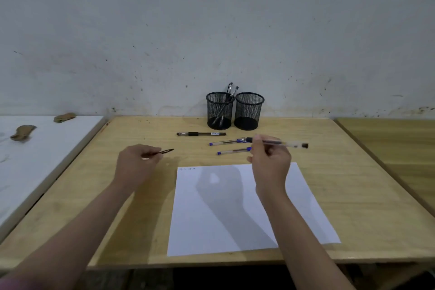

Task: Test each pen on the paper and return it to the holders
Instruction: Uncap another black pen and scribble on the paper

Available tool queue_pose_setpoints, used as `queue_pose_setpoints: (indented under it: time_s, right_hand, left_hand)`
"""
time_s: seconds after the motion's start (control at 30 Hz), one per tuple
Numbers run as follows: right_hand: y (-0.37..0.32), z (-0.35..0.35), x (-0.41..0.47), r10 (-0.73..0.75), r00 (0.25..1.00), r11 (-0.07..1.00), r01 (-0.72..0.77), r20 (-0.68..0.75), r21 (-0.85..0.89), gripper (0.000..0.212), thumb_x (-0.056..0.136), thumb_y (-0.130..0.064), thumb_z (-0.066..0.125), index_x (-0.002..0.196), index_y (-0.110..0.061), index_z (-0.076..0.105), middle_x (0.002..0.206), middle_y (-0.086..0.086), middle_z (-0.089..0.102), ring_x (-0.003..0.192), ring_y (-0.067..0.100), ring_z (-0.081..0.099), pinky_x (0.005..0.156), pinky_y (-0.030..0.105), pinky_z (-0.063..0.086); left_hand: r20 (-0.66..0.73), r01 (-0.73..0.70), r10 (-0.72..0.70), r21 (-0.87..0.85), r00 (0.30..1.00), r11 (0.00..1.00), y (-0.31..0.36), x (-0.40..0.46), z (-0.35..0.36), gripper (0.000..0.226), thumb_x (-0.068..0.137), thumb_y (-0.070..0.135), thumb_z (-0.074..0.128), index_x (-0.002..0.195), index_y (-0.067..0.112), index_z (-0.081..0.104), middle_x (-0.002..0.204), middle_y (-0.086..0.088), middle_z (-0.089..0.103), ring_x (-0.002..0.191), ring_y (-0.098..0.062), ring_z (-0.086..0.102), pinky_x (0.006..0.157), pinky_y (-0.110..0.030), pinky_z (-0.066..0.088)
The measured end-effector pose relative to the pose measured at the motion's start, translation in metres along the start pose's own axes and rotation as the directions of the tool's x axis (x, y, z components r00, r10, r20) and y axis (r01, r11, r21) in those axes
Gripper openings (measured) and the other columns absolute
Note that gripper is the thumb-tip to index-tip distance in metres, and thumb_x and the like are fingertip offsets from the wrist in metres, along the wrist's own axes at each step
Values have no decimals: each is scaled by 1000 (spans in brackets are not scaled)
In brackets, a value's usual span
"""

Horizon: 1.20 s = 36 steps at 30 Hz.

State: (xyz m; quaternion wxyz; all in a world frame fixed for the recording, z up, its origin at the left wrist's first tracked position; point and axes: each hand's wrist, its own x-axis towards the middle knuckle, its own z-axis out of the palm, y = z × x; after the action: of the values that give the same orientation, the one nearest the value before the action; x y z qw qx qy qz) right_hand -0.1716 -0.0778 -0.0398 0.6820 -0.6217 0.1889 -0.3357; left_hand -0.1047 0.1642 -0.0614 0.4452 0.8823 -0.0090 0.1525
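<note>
Pen (280, 143) in the right hand (270, 162): the fingers are curled round its grip end, so the clear barrel sticks out level to the right, above the table and just past the far edge of the paper (237, 209). The left hand (135, 165) pinches a small dark piece (164, 151) between thumb and fingertips, probably the pen's cap, though it is too blurred to be sure. It is held off to the left of the paper, well apart from the right hand.

Just beyond the right fingers lie two blue pens (229, 146), side by side and partly hidden by the hand. A little farther off lies a black pen (201, 134). Behind that stand two mesh holders, touching or nearly so: the left holder (220, 110) has two pens leaning in it, the right holder (249, 110) shows none. The paper bears a few faint marks at its far left corner (too small to read). All rests on a wooden table (353, 183).
</note>
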Motion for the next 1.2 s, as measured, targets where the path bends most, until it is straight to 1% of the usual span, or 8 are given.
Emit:
queue_pose_setpoints:
  time_s: [0.13,0.27,0.37,0.53,0.7,0.83,1.03,1.2]
  right_hand:
    - [1,2,-1,11,990,998,-2,144,-65,19,82,-12,70,66,-20,64,57,-5,55,58,10,54,73,52,56]
    - [5,10,1,80,959,980,-25,273,-198,24,81,-16,70,64,-3,59,57,6,51,59,18,49,68,53,54]
    - [14,20,-2,148,928,966,-62,341,-251,22,83,-19,69,63,-15,60,57,0,55,59,17,53,72,48,56]
    - [35,24,-9,197,922,958,-108,333,-267,23,84,-20,68,65,-19,55,61,-3,58,63,15,57,77,51,57]
    - [41,12,-7,142,925,945,-20,353,-328,22,84,-21,67,67,-18,55,65,0,60,71,22,62,77,50,57]
    - [42,0,-2,141,924,929,0,355,-369,23,83,-18,67,66,-18,52,64,4,60,69,30,63,76,47,57]
    - [36,16,3,209,895,965,-122,394,-234,18,84,3,55,72,-9,48,63,13,60,46,12,63,53,28,55]
    - [38,41,0,170,878,970,-67,448,-235,26,80,-5,72,68,-6,48,60,17,62,46,13,64,48,29,55]
  left_hand:
    - [47,104,-104,1,993,995,-10,5,23,18,71,17,75,89,19,74,93,2,71,86,-12,61,81,-27,45]
    - [70,132,-134,28,989,991,-17,7,28,20,70,25,77,89,27,73,92,6,71,89,-14,62,87,-38,50]
    - [97,125,-125,10,987,992,-19,8,26,28,71,24,76,98,25,71,97,4,70,92,-14,61,89,-37,49]
    - [67,-26,25,8,997,1000,-10,-20,18,29,77,22,70,106,20,68,112,4,62,99,-9,54,87,-21,36]
    - [321,-294,229,172,919,940,-8,-61,15,58,70,60,45,116,30,61,124,9,58,115,-13,52,102,-46,38]
    - [495,-398,194,349,847,849,-8,-74,18,78,69,70,22,138,36,33,149,19,26,136,-7,22,115,-47,10]
    - [530,-412,159,403,833,817,-8,-74,20,78,71,69,10,143,39,17,156,17,4,142,-9,4,115,-50,-1]
    - [520,-394,137,423,843,816,-6,-75,21,76,72,70,11,142,42,14,157,10,-1,144,-14,-7,115,-49,-3]
